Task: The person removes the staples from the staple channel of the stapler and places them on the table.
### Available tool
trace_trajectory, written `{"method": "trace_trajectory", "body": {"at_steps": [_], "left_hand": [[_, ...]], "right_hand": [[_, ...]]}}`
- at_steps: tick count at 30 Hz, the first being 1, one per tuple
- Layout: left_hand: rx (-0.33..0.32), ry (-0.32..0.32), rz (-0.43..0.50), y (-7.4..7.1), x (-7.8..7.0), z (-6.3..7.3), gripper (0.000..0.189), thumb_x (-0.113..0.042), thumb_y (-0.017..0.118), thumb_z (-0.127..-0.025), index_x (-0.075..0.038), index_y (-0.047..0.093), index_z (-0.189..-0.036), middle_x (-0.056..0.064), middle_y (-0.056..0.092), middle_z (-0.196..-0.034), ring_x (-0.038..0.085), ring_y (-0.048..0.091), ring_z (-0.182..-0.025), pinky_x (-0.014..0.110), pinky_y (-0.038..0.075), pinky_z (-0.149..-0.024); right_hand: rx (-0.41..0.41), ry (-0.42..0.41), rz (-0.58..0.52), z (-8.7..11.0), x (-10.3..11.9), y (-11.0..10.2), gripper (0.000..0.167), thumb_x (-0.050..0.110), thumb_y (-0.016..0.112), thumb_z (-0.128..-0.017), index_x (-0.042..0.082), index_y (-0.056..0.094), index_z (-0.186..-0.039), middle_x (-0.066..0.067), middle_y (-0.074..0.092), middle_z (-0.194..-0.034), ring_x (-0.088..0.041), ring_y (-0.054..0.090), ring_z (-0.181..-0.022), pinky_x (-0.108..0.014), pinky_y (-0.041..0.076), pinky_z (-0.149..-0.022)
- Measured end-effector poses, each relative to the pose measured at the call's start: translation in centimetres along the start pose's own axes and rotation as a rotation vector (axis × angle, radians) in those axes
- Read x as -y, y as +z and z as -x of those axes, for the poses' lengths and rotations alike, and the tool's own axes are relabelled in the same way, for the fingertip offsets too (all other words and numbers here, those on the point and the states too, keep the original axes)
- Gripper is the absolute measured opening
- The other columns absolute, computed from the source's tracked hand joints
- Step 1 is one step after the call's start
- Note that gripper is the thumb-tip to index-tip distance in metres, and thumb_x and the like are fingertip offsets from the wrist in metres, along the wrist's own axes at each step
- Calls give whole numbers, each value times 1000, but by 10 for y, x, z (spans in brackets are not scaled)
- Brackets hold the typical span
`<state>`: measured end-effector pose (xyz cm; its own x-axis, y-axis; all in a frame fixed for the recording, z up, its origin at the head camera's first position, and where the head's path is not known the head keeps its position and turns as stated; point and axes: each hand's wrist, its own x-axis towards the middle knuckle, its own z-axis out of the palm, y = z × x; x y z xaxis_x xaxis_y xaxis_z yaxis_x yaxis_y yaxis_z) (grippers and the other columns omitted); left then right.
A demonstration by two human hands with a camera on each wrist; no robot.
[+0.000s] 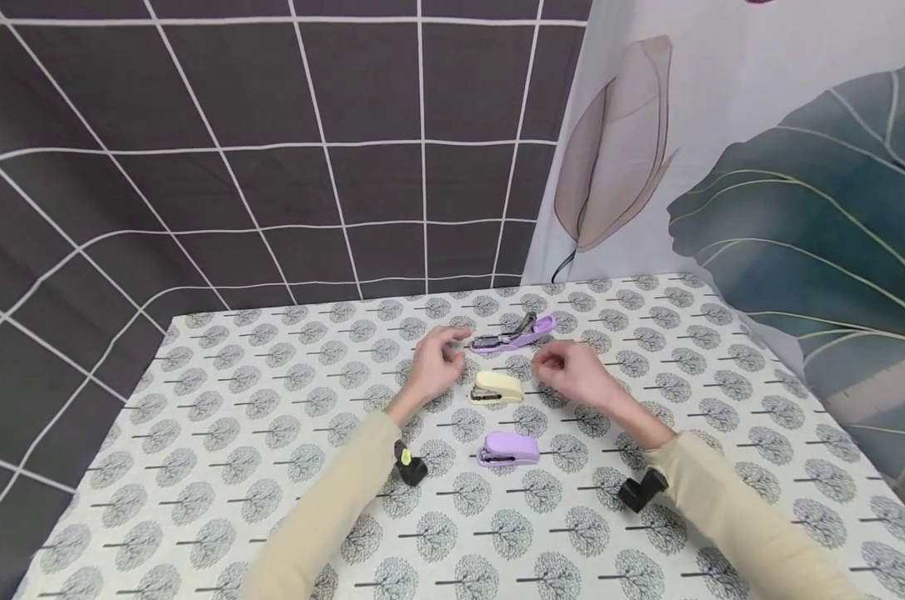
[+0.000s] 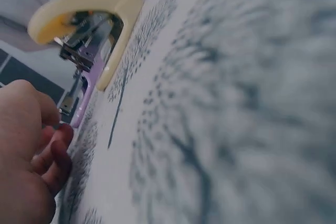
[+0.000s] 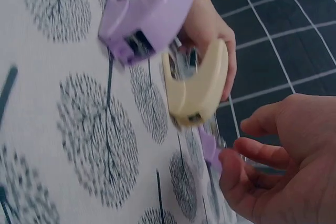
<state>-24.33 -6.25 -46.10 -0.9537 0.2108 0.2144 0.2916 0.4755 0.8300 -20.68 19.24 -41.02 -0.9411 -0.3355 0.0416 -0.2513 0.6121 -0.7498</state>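
A purple stapler (image 1: 526, 335) lies opened out flat at the back, a dark metal part sticking up from its middle. Close by its left end, my left hand (image 1: 435, 364) has its fingers loosely bent; whether they touch it I cannot tell. Below the stapler's right end, my right hand (image 1: 575, 375) hovers with loosely curled fingers and a gap between thumb and fingers in the right wrist view. Neither hand visibly holds anything. Between the hands sits a cream stapler (image 1: 502, 384), closed up. Nearer to me is another purple stapler (image 1: 514, 447), also closed up.
A white cloth (image 1: 272, 467) printed with grey trees covers the table. Behind it hangs a dark curtain (image 1: 362, 92) with a white grid. A pale curtain (image 1: 707, 75) with leaf and flower patterns stands at the right.
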Motion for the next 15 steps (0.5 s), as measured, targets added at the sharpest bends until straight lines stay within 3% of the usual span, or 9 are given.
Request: {"method": "trace_trajectory", "body": {"at_steps": [3,7,11,15], "left_hand": [[38,12,35,-7,-5,12,45,12,62,-81,-2,66,-124,11,62,-116,16,59,-78,30,53,-72],[132,-12,31,-13,-15,26,52,12,62,-77,-4,64,-127,9,63,-115,15,60,-82,30,53,-75],[217,-24,34,-14,-21,35,53,7,68,-78,-2,61,-129,10,63,-112,15,61,-84,29,54,-73],[248,-9,31,-11,-23,40,52,2,77,-78,-1,62,-128,10,64,-110,13,63,-82,27,54,-73]], "right_hand": [[30,-73,-7,0,4,6,17,0,68,-88,-7,66,-104,-11,67,-92,-23,63,-82,-30,55,-75],[73,-125,-31,0,8,12,26,-2,69,-87,-8,63,-111,-19,66,-105,-29,65,-89,-37,56,-79],[84,-185,1,-1,13,20,36,-1,73,-85,-6,61,-118,-22,63,-115,-33,63,-96,-45,55,-84],[80,-299,40,-5,16,29,42,-2,75,-82,-6,59,-121,-21,62,-118,-35,61,-99,-48,53,-86]]}}
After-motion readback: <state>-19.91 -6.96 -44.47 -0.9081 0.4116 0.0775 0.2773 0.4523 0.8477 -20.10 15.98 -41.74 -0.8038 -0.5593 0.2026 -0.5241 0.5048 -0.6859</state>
